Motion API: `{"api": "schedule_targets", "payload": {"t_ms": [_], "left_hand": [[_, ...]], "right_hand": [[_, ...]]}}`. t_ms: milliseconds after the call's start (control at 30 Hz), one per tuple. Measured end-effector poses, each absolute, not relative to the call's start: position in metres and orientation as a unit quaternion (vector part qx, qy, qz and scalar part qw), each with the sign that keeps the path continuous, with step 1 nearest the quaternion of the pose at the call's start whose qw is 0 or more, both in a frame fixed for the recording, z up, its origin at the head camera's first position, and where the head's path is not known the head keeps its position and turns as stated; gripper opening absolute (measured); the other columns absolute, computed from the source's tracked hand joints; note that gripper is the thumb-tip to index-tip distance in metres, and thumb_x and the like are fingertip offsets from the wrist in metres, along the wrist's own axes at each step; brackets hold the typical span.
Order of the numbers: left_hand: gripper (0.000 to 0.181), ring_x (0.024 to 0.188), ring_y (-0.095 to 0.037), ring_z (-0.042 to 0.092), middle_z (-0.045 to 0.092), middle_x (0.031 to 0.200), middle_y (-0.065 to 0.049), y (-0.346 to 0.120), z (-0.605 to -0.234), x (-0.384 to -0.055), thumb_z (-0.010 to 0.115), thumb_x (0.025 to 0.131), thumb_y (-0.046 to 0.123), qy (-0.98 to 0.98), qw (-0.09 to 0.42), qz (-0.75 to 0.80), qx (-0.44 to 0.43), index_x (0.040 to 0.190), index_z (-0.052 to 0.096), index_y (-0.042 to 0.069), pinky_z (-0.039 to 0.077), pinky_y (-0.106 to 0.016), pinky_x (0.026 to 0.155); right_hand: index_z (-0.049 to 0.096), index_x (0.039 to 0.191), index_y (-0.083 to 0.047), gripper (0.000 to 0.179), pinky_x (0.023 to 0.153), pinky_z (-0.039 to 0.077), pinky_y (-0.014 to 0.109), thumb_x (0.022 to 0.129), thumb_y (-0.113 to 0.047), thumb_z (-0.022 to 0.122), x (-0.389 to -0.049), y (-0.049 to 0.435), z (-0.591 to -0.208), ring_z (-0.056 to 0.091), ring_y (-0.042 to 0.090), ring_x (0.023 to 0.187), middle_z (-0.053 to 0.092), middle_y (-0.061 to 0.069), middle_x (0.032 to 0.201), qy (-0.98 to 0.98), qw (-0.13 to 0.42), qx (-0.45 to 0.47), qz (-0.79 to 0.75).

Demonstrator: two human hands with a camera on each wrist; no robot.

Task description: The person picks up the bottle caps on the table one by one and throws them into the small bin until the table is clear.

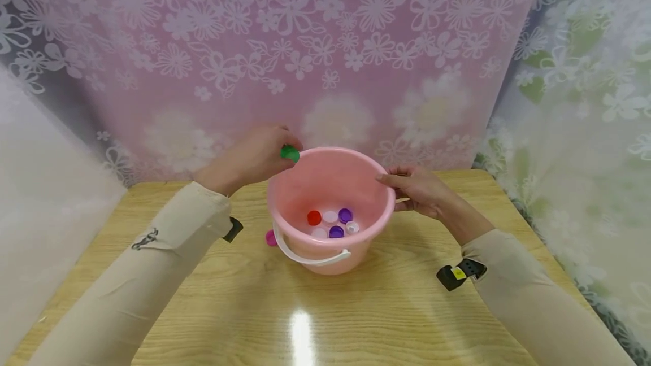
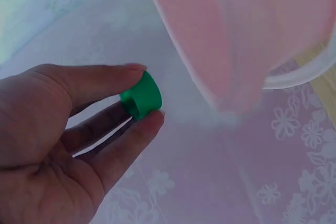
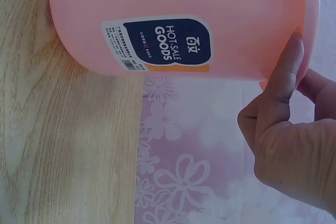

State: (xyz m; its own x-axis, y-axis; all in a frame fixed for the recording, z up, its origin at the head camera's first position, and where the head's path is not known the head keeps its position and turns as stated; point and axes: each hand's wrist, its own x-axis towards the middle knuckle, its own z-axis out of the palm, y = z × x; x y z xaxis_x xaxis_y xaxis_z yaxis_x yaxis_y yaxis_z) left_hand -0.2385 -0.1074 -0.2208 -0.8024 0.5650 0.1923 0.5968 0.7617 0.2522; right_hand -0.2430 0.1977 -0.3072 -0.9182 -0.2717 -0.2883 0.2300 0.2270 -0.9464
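A pink bucket (image 1: pixel 330 253) with a white handle (image 1: pixel 310 260) stands on the wooden table. Beside its left rim, my left hand (image 1: pixel 256 157) pinches a green bottle cap (image 2: pixel 143 97) between thumb and fingers, held apart from the bucket. My right hand (image 1: pixel 422 191) grips the bucket's right rim, thumb on the inner side in the head view; the right wrist view shows fingers against the outer wall below the rim. On the bucket floor lie several caps, among them a red cap (image 1: pixel 314 218), purple caps (image 1: pixel 346 216) and white caps (image 1: pixel 352 227).
A magenta cap (image 1: pixel 272 238) lies on the table (image 1: pixel 213 298) just left of the bucket, partly hidden by it. Behind the table hangs a pink floral curtain (image 1: pixel 244 72), with pale floral cloth (image 1: pixel 585 157) on the right. The bucket carries a printed label (image 3: pixel 157 43).
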Motion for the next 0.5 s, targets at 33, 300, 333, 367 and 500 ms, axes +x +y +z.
{"api": "schedule_targets", "payload": {"t_ms": [33, 300, 333, 367, 500], "left_hand": [[0.019, 0.085, -0.025, 0.053, 0.061, 0.097, -0.011, -0.104, -0.22, -0.24, 0.067, 0.085, 0.005, -0.935, 0.047, -0.15, -0.316, 0.103, 0.072, 0.002, 0.048, -0.034, 0.078], [0.025, 0.095, -0.024, 0.055, 0.063, 0.105, -0.01, -0.077, -0.223, -0.256, 0.067, 0.087, 0.006, -0.935, -0.015, -0.126, -0.332, 0.111, 0.069, 0.002, 0.052, -0.032, 0.084], [0.026, 0.096, -0.024, 0.055, 0.064, 0.107, -0.009, -0.074, -0.223, -0.258, 0.067, 0.087, 0.007, -0.935, -0.024, -0.124, -0.331, 0.112, 0.069, 0.003, 0.052, -0.032, 0.085], [0.026, 0.097, -0.023, 0.056, 0.064, 0.108, -0.008, -0.072, -0.224, -0.26, 0.068, 0.087, 0.007, -0.936, -0.032, -0.123, -0.327, 0.113, 0.069, 0.004, 0.052, -0.032, 0.085], [0.029, 0.094, -0.022, 0.057, 0.064, 0.108, -0.006, -0.064, -0.226, -0.266, 0.07, 0.086, 0.008, -0.941, -0.05, -0.12, -0.313, 0.114, 0.07, 0.007, 0.054, -0.03, 0.082]], "right_hand": [[0.05, 0.124, 0.005, 0.046, 0.069, 0.058, 0.034, 0.095, -0.028, 0.062, -0.243, 0.198, -0.307, 0.067, 0.021, 0.082, 0.061, 0.015, 0.098, 0.757, 0.202, -0.013, -0.622], [0.049, 0.126, 0.004, 0.046, 0.067, 0.058, 0.032, 0.095, -0.027, 0.061, -0.243, 0.198, -0.307, 0.067, 0.022, 0.082, 0.061, 0.016, 0.1, 0.754, 0.206, -0.008, -0.624], [0.049, 0.126, 0.004, 0.046, 0.066, 0.058, 0.032, 0.095, -0.027, 0.061, -0.243, 0.198, -0.307, 0.067, 0.022, 0.082, 0.061, 0.017, 0.101, 0.753, 0.207, -0.008, -0.624], [0.049, 0.127, 0.004, 0.046, 0.066, 0.058, 0.031, 0.096, -0.027, 0.061, -0.243, 0.198, -0.307, 0.067, 0.022, 0.082, 0.061, 0.017, 0.102, 0.753, 0.207, -0.009, -0.625], [0.049, 0.127, 0.004, 0.045, 0.064, 0.058, 0.03, 0.096, -0.027, 0.06, -0.243, 0.198, -0.306, 0.067, 0.021, 0.081, 0.061, 0.018, 0.102, 0.751, 0.208, -0.012, -0.626]]}}
